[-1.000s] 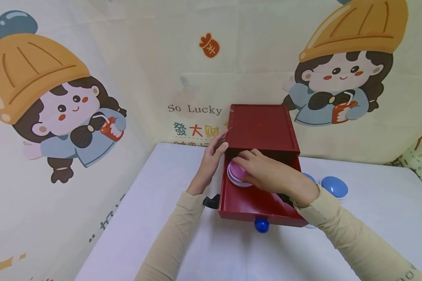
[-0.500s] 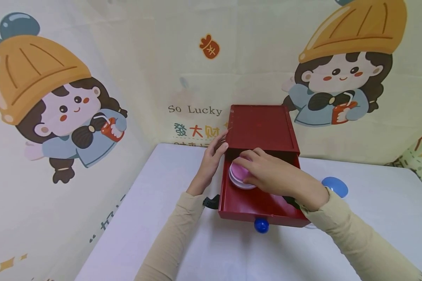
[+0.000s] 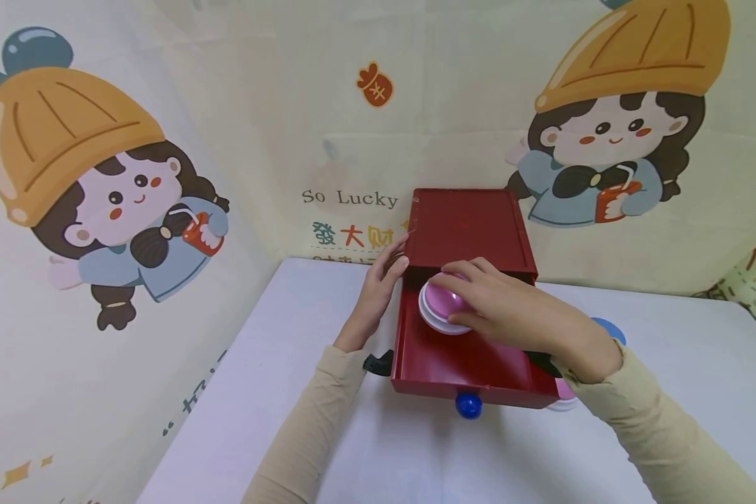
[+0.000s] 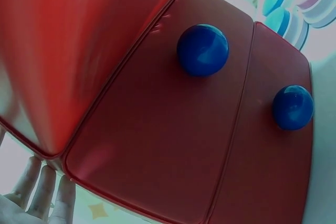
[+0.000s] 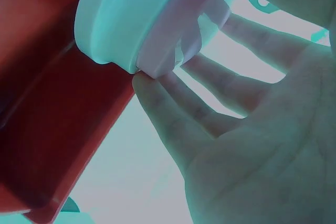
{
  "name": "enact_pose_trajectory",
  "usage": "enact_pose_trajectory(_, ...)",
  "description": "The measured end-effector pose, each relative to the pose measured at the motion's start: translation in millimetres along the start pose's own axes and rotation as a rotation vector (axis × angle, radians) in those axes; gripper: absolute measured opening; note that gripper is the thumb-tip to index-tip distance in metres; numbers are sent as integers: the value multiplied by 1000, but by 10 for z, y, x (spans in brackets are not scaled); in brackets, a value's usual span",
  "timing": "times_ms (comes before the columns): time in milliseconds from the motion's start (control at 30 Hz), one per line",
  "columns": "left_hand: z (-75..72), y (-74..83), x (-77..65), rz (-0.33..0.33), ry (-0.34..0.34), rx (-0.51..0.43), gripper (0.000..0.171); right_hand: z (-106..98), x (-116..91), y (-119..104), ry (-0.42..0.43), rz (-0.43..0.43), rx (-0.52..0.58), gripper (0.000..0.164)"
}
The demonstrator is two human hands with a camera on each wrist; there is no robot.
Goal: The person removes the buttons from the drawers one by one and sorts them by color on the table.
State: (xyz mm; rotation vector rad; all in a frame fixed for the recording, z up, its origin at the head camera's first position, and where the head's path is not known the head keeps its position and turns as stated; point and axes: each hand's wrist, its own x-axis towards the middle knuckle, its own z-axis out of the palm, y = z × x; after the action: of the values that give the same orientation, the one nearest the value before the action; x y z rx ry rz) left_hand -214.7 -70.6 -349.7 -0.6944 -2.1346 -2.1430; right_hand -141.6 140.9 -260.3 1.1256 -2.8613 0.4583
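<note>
A round white jar with a pink lid point(image 3: 443, 302) is over the pulled-out drawer point(image 3: 460, 369) of a red cabinet point(image 3: 469, 227). My right hand point(image 3: 500, 311) grips it by the lid from above. In the right wrist view, the fingertips and thumb hold the lid's edge, and the jar's white body point(image 5: 118, 22) tilts beside the red drawer wall. My left hand point(image 3: 374, 297) rests along the cabinet's left side with fingers extended. The left wrist view shows its fingertips point(image 4: 63, 198) at the cabinet's edge. A blue knob point(image 3: 469, 405) sits on the drawer's front.
To the drawer's right stand a pink-lidded jar point(image 3: 565, 396) and a blue-lidded jar point(image 3: 610, 329), both partly hidden by my right arm. Below the open drawer, two closed drawer fronts point(image 4: 157, 114) carry blue knobs. A printed cloth wall point(image 3: 340, 154) stands behind the white table point(image 3: 327, 280).
My right hand has lifted the pink-lidded jar from the drawer's back left corner and shifted it to the right. My left hand has stayed on the cabinet's side.
</note>
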Motion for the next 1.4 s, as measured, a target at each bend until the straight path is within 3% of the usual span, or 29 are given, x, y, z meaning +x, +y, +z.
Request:
enact_pose_trajectory(600,-12,-12,23,-4,6,-22,48,-94,-177,89,27,-15,84,63)
enact_pose_trajectory(800,-38,-163,79,-1,20,-23,47,-126,-212,123,39,-37,83,64)
enact_pose_trajectory(1000,11,-22,28,-6,6,-18,48,-173,-303,148,56,-34,72,66)
enact_pose_trajectory(1400,20,-4,5,-3,7,-3,47,-297,-514,200,78,11,75,72)
